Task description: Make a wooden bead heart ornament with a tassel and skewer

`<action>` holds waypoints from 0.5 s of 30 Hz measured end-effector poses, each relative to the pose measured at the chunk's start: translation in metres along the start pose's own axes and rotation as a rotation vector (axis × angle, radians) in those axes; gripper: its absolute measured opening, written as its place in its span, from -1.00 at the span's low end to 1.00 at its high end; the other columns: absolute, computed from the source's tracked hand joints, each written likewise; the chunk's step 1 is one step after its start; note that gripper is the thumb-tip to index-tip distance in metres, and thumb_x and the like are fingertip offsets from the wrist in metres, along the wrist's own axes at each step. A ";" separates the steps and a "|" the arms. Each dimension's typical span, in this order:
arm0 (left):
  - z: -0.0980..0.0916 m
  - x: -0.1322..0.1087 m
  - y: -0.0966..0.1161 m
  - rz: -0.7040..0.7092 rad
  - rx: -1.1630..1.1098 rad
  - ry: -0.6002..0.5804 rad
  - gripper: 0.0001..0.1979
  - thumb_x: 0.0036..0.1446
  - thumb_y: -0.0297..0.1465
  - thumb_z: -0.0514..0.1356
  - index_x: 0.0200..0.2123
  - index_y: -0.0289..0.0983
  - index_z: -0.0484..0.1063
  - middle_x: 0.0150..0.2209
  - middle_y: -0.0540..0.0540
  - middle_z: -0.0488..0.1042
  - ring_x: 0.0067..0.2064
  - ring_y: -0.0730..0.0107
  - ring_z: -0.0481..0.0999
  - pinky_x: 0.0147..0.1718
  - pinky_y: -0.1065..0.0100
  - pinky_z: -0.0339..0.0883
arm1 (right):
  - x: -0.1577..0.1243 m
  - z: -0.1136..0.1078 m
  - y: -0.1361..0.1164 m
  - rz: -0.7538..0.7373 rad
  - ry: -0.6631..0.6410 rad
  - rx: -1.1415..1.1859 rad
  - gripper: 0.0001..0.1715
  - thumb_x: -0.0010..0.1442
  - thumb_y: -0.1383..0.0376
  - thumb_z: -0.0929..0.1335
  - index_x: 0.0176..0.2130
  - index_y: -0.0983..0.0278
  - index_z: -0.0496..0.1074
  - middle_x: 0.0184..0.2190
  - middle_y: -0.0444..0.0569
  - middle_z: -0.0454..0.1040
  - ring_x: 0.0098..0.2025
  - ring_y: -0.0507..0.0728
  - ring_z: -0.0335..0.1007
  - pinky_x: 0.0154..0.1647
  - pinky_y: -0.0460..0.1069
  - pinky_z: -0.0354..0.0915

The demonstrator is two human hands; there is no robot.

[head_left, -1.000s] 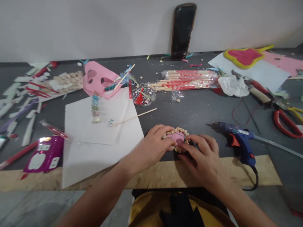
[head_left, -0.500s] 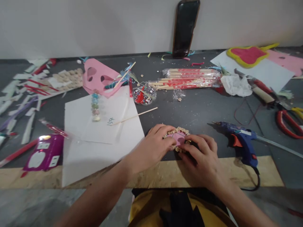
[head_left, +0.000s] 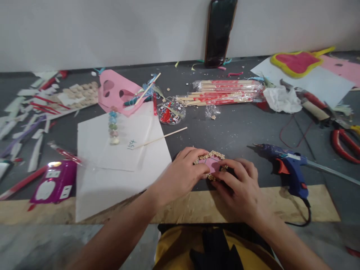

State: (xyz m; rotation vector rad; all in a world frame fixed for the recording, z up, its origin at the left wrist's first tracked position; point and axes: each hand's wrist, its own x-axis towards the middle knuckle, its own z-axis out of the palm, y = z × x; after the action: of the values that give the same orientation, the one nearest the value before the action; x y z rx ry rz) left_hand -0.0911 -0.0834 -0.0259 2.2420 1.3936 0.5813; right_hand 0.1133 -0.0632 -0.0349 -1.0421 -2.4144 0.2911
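Observation:
Between my hands, near the table's front edge, lies a small pink paper piece (head_left: 211, 165) rimmed with tiny tan bead-like bits. My left hand (head_left: 187, 170) grips its left side, thumb on the pink face and fingers along the upper rim. From the right, my right hand (head_left: 239, 180) pinches the lower right rim, and its fingers hide part of that edge. A blue glue gun (head_left: 289, 161) with an orange trigger lies right of my right hand. Left of my hands is a white board (head_left: 98, 191) with a thin wooden stick (head_left: 165, 135) across its edge.
Skewers in clear wrap (head_left: 225, 92) lie behind my hands, beside a round container of small beads (head_left: 171, 112). A phone (head_left: 221, 33) leans on the wall. Red-handled pliers (head_left: 341, 144) lie at right. A pink cutout (head_left: 115, 90), paper scraps and a purple packet (head_left: 54, 182) are at left.
Both hands keep nearly the same hold on the pink piece, with only slight finger movement. The view has shifted a little.

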 end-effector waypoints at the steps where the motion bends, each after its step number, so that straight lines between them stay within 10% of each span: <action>1: 0.000 0.000 0.000 -0.002 -0.002 -0.002 -0.79 0.25 -0.38 0.03 -0.18 -0.19 0.46 0.08 -0.12 0.27 0.09 0.19 0.21 0.09 0.09 0.17 | 0.000 0.000 0.000 0.003 -0.006 0.000 -0.91 0.14 0.29 0.38 -0.27 0.18 0.46 -0.11 -0.02 0.43 -0.06 0.26 0.18 -0.07 0.19 0.17; 15: -0.002 -0.001 -0.002 -0.001 -0.004 -0.002 -0.77 0.19 -0.41 0.12 -0.09 -0.20 0.44 0.12 -0.16 0.24 0.13 0.18 0.21 0.13 0.10 0.16 | 0.000 -0.006 0.001 -0.008 -0.102 -0.015 -0.75 0.11 0.23 0.39 -0.16 0.19 0.44 -0.07 0.02 0.42 -0.02 0.29 0.19 -0.05 0.21 0.14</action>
State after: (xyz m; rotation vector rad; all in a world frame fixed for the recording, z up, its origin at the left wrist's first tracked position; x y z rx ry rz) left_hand -0.0939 -0.0838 -0.0257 2.2380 1.3910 0.5813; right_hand 0.1170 -0.0625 -0.0299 -1.0470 -2.5148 0.3307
